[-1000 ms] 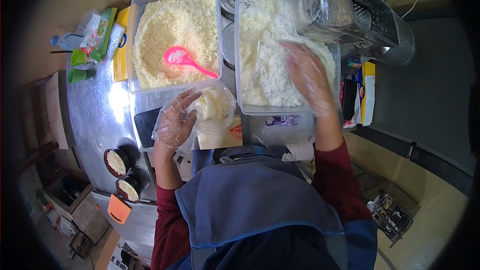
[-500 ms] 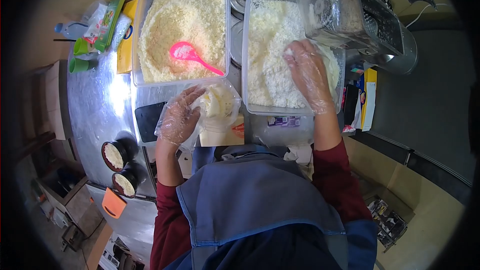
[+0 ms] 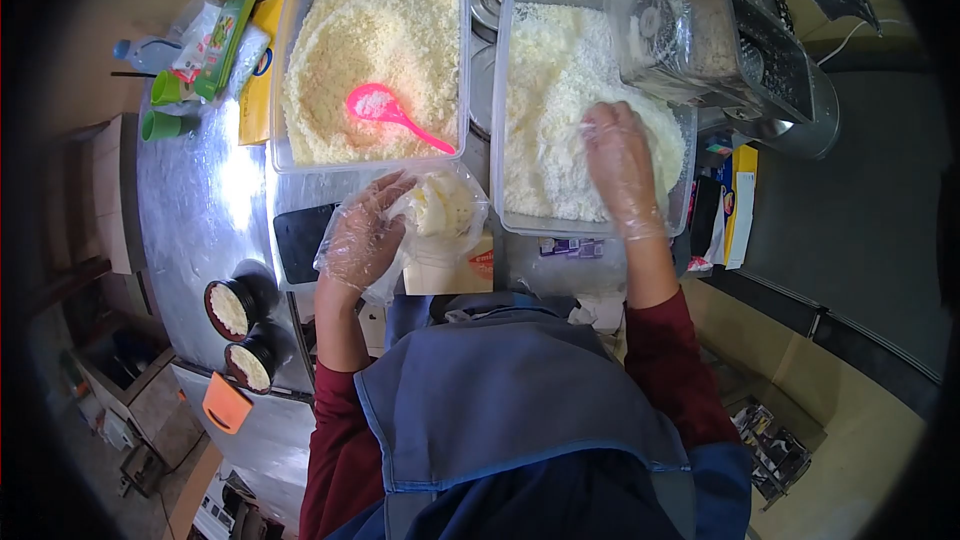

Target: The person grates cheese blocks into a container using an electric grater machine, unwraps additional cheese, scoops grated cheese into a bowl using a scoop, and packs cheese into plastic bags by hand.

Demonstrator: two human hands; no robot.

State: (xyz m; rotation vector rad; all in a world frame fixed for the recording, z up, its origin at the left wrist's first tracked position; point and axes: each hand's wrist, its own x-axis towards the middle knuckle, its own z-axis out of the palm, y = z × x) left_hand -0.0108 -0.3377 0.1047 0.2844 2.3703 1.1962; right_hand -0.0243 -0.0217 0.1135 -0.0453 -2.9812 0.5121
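My left hand (image 3: 362, 235), in a clear plastic glove, grips a clear plastic bag (image 3: 470, 180). A soft, pale yellow-white lump (image 3: 440, 208) shows at the bag's mouth. Inside the right-hand clear tub (image 3: 502, 130), my gloved right hand (image 3: 622, 165) is down at the white grated food (image 3: 550, 90), fingers curled together with whitish bits at the tips. What lies under the fingers is partly hidden. The left-hand tub (image 3: 465, 50) holds yellowish crumbly food (image 3: 400, 30). A pink spoon (image 3: 390, 116) rests on that food, with white crumbs in its bowl.
A motorised grater (image 3: 770, 55) overhangs the right tub's far right corner. To the left are a dark phone (image 3: 305, 243), two round dark tins (image 3: 228, 310) filled with white food, green cups (image 3: 165, 125) and an orange scraper (image 3: 227, 404). A carton (image 3: 450, 275) stands below the bag.
My right hand has shifted slightly right and away from me in the grated food. My left hand keeps its hold on the bag. The whole view has shifted a little.
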